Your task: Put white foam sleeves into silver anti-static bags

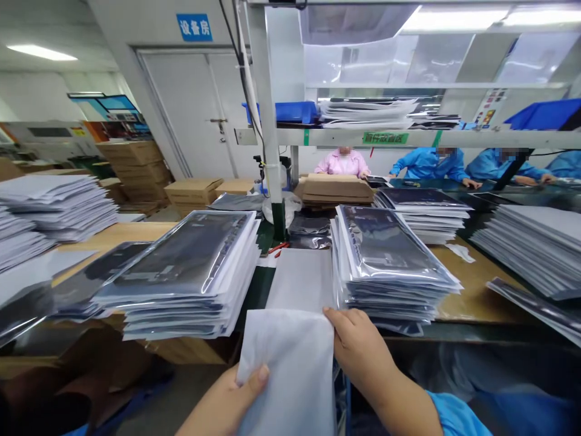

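Head view: both hands gripping one white sheet.
Left hand (227, 396) is pinching the white sheet (290, 369) at its lower left; right hand (358, 348) is grasping its upper right corner, between two stacks of bagged panels (190, 272) on the desk (472, 290).

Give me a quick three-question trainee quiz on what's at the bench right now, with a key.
1. True or false: both hands are on the white envelope.
2. Which stack of bagged dark panels lies next to the right hand? A) the right stack B) the left stack C) the far stack
3. Fill in: the left hand grips the envelope at its ____ edge.

Key: 1 true; 2 A; 3 left. The right hand holds the envelope's top right corner, and the left thumb lies over its left edge. More white sheets lie on the workbench between the two near stacks.
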Demonstrator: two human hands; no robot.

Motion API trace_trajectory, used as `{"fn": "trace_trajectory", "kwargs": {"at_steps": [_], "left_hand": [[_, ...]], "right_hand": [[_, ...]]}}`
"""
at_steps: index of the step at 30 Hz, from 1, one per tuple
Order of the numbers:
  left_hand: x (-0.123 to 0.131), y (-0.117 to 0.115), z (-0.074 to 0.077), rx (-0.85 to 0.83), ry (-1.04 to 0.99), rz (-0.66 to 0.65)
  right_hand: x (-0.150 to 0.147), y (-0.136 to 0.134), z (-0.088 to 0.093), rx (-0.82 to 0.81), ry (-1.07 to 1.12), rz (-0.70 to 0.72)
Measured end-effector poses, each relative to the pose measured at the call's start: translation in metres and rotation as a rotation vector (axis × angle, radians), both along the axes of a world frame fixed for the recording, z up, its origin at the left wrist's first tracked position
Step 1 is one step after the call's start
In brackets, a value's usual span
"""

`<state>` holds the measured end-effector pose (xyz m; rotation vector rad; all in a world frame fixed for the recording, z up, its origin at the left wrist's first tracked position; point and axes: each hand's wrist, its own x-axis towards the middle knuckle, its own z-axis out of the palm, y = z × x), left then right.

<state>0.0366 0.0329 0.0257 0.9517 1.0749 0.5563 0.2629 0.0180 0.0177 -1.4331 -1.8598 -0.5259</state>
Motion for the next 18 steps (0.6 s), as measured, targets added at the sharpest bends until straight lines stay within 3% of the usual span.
{"fn": "trace_trajectory", "kwargs": {"at_steps": [7,11,18], "left_hand": [[-0.001,-0.002,0.001,0.005,-0.015,-0.036],[0.005,-0.010,0.000,-0.002,-0.018,0.051],[-0.010,-0.011,-0.011,-0.023,0.040,-0.049]], "right_hand": [[-0.001,0.001,0.002,0.024,0.020,-0.028],[-0.007,0.005,-0.005,-0.130,0.010,-0.003],[0.015,0.000,-0.004,-0.359,0.184,0.181]]}}
